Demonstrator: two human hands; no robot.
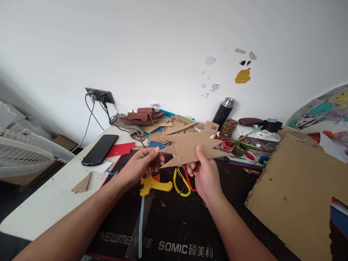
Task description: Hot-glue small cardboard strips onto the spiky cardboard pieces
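A flat brown cardboard cutout (187,146) with pointed spikes at both ends is held level above the dark mat. My right hand (205,174) grips its near edge, thumb on top and fingers beneath. At the other end, my left hand (148,159) pinches a spike between thumb and fingers. Below the cutout, a yellow glue gun (153,185) lies on the mat with a long pale glue stick (141,224) running toward me. Scissors with yellow and red handles (182,183) lie beside it, their blades hidden under the cardboard.
A large cardboard sheet (296,195) leans at the right. Cardboard scraps (179,125) and a small brown model boat (141,116) are piled at the back, near a black thermos (224,110). Paint jars (240,148) stand right of centre. A phone (100,149) rests on the white table (54,203).
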